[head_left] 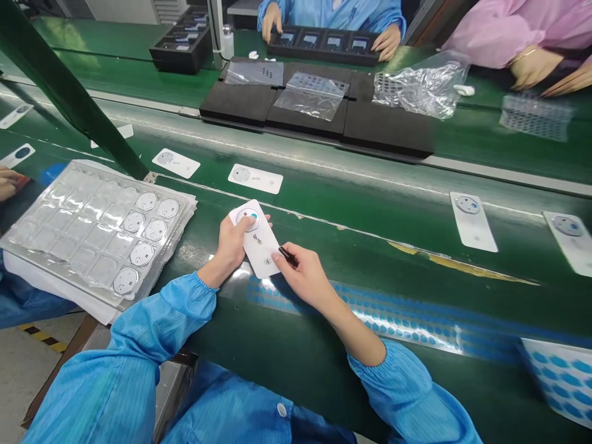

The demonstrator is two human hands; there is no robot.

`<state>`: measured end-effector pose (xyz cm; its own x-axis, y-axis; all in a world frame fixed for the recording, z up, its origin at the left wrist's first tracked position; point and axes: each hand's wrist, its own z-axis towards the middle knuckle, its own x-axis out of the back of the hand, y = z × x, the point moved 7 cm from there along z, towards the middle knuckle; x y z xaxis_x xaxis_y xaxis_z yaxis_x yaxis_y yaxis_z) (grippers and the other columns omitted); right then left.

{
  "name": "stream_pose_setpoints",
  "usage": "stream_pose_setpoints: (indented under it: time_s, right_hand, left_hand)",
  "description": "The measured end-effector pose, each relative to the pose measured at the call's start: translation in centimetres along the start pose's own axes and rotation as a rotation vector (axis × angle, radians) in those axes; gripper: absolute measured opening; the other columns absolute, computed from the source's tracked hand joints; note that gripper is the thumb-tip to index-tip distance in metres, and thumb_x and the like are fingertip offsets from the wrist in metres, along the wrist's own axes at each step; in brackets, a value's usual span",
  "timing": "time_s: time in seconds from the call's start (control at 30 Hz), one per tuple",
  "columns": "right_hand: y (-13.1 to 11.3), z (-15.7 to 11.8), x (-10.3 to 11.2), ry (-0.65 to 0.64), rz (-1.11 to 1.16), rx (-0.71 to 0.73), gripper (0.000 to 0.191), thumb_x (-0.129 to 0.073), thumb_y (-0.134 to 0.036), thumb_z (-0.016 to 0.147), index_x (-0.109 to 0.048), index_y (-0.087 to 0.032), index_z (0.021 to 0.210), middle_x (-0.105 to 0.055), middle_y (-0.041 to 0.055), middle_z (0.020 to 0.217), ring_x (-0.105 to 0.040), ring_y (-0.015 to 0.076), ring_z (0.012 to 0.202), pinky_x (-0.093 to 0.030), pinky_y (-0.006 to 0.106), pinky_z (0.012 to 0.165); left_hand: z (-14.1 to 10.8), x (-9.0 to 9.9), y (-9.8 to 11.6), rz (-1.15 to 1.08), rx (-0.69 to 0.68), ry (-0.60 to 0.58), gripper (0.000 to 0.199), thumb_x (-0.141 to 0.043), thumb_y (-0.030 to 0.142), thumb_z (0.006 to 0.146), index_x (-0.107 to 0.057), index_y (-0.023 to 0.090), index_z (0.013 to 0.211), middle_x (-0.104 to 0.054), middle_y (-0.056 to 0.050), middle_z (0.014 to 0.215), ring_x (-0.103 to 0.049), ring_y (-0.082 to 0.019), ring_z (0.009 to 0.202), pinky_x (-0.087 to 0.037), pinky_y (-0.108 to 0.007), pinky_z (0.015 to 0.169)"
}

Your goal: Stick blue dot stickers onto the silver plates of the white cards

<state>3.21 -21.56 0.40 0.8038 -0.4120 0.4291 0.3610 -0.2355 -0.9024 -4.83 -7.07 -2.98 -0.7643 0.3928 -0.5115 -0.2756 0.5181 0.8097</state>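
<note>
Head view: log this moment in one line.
left hand: grips white panel | right hand: holds black tool, touches panel | plastic tray: round white parts

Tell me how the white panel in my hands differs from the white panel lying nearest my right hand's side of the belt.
The held panel is gripped in the left hand; the belt panel lies untouched. The held panel's disc shows a bright blue spot; the belt panel's shows none. Both are white and oblong, with a disc near one end.

The only view comes from a camera worn on the person's head, facing forward and down over the green worktop [287, 364], near enough that both forearms enter from below.
</note>
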Motion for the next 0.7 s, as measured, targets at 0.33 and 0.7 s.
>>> stream_pose_setpoints:
  time_s: [0.33, 0.7]
  right_hand:
    - [3.9, 3.4, 5.3, 0.190, 0.053, -0.051, 0.048, -0.056, -0.068, 0.085, -0.052, -0.023, 0.070, -0.052, -0.0010, 0.066, -0.045, 0.0162, 0.063, -0.037, 0.030, 0.061]
    - [11.6, 5.2, 22.4, 0.715, -0.154, -0.259, 0.025, -0.056, -0.040, 0.089, -0.065, -0.018, 0.080, -0.065, 0.0119, 0.080, -0.059, 0.0285, 0.081, -0.049, 0.046, 0.086]
  left_hand:
    - [2.0, 0.9, 1.8, 0.487, -0.134, -0.084, 0.047, -0.065, 0.044, 0.085, -0.056, 0.019, 0.124, -0.078, -0.013, 0.118, -0.078, -0.023, 0.096, -0.062, -0.037, 0.087]
    - [12.8, -2.0, 8.6, 1.517, -0.133, 0.215, 0.073, -0.081, 0.043, 0.081, -0.050, 0.018, 0.141, -0.035, -0.028, 0.164, -0.025, -0.050, 0.157, -0.024, -0.074, 0.122]
